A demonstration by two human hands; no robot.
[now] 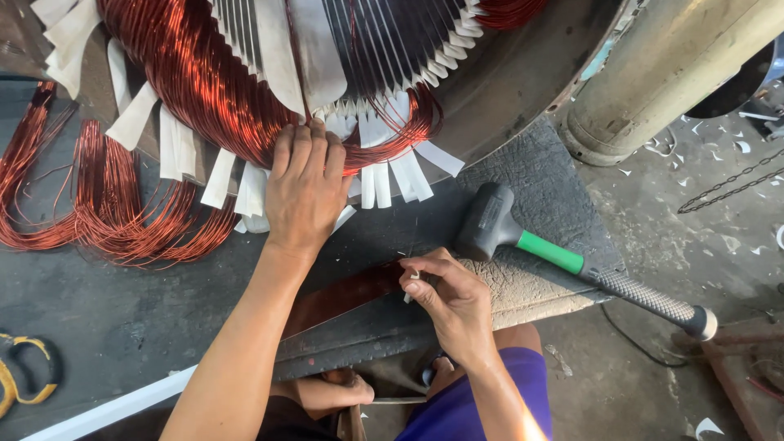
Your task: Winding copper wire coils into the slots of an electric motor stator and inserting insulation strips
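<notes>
At the lower edge of the big stator (pixel 523 98), the left hand (pixel 304 192) lies flat, fingers together and extended, pressing on the copper winding (pixel 204 90) where white insulation strips (pixel 384 175) fan out of the slots; it grips nothing, only bears down. The right hand (pixel 453 298) is closed in a pinch on a small pale piece (pixel 412 282), too small to identify, held just above a dark flat bar (pixel 351 298) that runs across the padded bench (pixel 539 196). A rubber mallet (pixel 572 257) with a green collar lies near the right hand, untouched. As a judgement, doing this well means keeping the palm spread so the wires stay bundled without kinking, letting no strand slip past the paper strips, and pressing evenly instead of with fingertips, which could nick the enamel. Loose copper coils (pixel 106 204) lie to the left, well apart from both hands.
</notes>
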